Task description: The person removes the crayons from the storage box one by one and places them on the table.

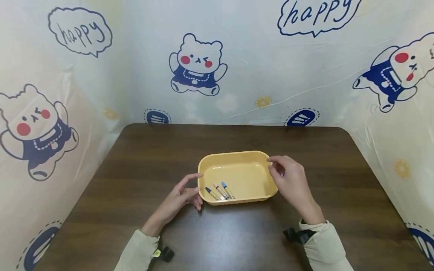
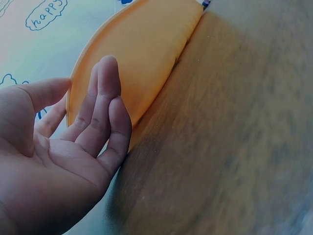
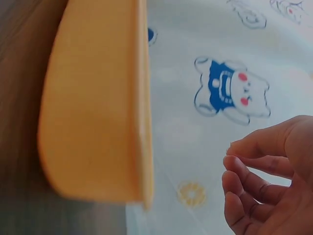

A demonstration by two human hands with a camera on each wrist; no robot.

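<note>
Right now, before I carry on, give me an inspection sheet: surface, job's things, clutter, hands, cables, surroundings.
Surface: dark wood table, shiny patch toward the front.
Job's things: yellow tray on the table; three crayons lying in its front-left part.
Clutter: purple bit by the right hand, mostly hidden; cannot tell what it is.
Hands: left hand touches the tray's left rim; right hand at its right end, contact unclear.
Cables: nothing seen.
Surroundings: printed sheet behind and on both sides.

Rounded yellow tray (image 1: 247, 175), upright on the dark table (image 1: 152, 154), slim crayons (image 1: 228, 190) aslant in its near-left corner.
</note>
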